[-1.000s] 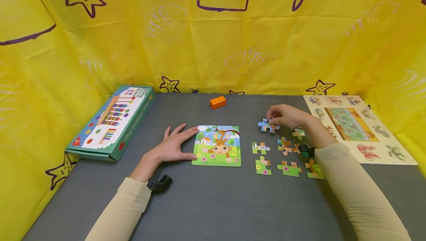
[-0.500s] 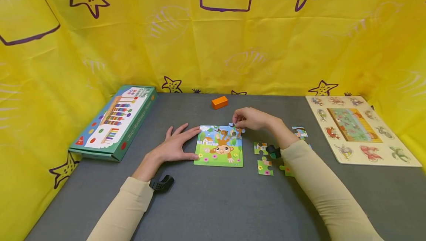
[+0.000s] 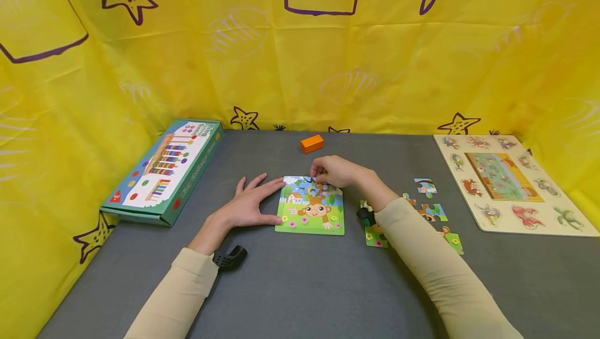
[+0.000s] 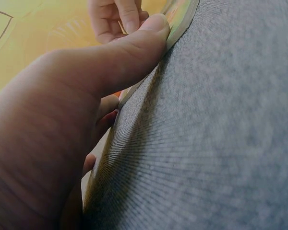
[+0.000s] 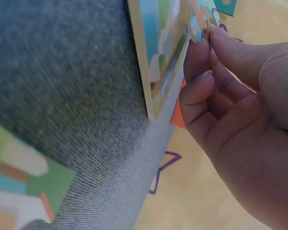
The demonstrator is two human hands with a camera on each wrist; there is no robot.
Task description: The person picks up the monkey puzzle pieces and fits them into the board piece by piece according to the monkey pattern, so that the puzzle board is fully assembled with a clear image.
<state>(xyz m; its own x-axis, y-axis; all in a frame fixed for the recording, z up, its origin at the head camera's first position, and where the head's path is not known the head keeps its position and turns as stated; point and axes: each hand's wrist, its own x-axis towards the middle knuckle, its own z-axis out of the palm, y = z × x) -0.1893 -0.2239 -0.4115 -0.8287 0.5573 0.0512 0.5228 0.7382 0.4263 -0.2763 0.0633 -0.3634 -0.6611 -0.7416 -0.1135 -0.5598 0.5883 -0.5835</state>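
Note:
A square puzzle board (image 3: 309, 224) with a monkey picture lies flat on the grey table. My left hand (image 3: 246, 209) rests at its left side, fingers spread, with thumb and index fingertips touching the board's edge. In the left wrist view the thumb (image 4: 129, 52) lies against that edge. Between thumb and index finger, my right hand (image 3: 342, 172) pinches a blue and brown puzzle piece (image 5: 199, 21) over the upper part of the board. The right wrist view shows this piece held just above the board's picture. Several loose puzzle pieces (image 3: 425, 186) lie right of the board, some hidden beneath the right forearm.
At the left stands a green game box (image 3: 161, 172). An orange block (image 3: 311, 144) sits behind the board. A wooden board with sea-animal pictures (image 3: 515, 185) lies at the right. Yellow patterned cloth (image 3: 300, 68) hangs behind the table.
My right hand has carried the puzzle piece leftward from among the loose pieces to above the board's upper part. The left hand has stayed at the board's left edge.

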